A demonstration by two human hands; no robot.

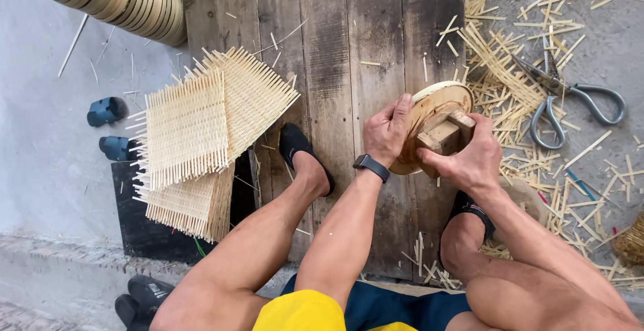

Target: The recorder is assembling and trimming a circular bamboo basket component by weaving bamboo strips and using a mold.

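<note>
While the left hand (388, 132) clasps a round wooden disc (424, 113), the right hand (469, 160) grips its block (squared).

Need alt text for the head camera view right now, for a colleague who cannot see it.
Seen from above, a seated person's left hand and right hand grip a round wooden disc with a block handle over dark floor planks. Woven bamboo mats are stacked to the left; large shears lie among bamboo offcuts to the right.
</note>
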